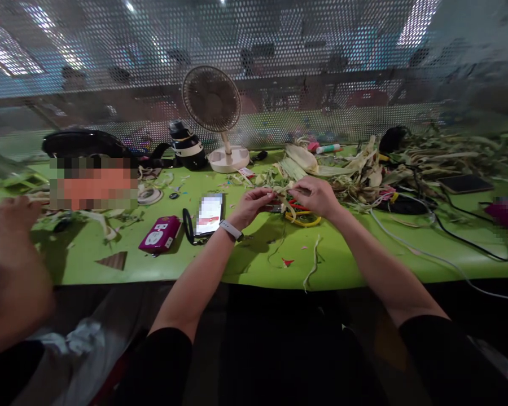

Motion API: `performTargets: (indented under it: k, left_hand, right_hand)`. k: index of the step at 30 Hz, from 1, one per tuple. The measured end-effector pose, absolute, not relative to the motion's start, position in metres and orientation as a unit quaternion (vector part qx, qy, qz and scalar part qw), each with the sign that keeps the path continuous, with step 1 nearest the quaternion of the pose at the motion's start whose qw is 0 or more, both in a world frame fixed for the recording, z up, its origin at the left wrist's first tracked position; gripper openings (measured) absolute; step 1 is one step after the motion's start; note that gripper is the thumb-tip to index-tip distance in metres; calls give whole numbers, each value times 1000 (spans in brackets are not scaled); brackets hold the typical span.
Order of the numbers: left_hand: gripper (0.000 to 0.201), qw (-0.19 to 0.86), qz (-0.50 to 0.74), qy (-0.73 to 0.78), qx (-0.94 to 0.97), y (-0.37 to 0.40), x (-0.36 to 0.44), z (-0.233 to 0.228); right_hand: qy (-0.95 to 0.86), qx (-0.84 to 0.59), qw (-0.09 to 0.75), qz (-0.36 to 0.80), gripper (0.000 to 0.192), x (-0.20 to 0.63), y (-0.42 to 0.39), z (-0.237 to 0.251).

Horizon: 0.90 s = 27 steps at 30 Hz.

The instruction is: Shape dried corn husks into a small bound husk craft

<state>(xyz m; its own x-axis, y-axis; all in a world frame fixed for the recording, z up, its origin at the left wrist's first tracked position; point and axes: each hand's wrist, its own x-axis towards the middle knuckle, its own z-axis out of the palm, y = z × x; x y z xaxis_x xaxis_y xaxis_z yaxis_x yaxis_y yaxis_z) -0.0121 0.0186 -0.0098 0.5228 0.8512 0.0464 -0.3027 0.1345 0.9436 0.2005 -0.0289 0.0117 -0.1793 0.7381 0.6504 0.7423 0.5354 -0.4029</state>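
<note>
Lime-green laminate tabletop [355,265] is spreading across the whole view, backed by a perforated metal screen [110,51]. Landmark: the white desk fan [214,107], standing at the far edge of the table.

Right of the fan, a long heap of dried corn husks [406,163] is lying along the back of the table, with black cables [461,231] trailing through it. Left of the fan, a black bag [82,144] is sitting against the screen, and a black-and-white bottle [188,146] is lying just beside the fan's base.

Nearer than the fan, both of the person's hands are meeting over the table. The left hand [252,206], with a white watch [231,229] at the wrist, is pinching its fingertips together on a pale husk strip [284,198]. The right hand [317,194] is closing on the same strip from the other side, fingers curled around it. The strip is running between the two hands, just above yellow and red loops [305,217] lying on the table.

Below and left of the fan, a smartphone [209,214] is lying face up, with a magenta device [160,234] just beside it. A loose husk sliver [313,268] is lying near the table's front edge.

Far left of the fan, another person's hand [8,231] is showing, blurred; cannot tell its grip.
</note>
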Motion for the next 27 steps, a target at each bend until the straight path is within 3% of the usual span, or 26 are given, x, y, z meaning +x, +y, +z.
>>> performTargets:
  k: [13,19,23,27]
  left_hand:
    - [34,684,472,256,494,24,-8,-14]
    - [42,671,415,246,564,17,-6,-12]
    - [47,653,372,244,613,7,-2,-10]
    - [44,644,349,233,640,0,2,-9]
  right_hand:
    - [-800,-419,430,15,27,204,-32,19]
    - [-811,-362,458,34,25,200,-35,24]
    - [-753,-439,490,19,30,187,-35,8]
    - [-704,-538,461,-46,37,176,-37,-5]
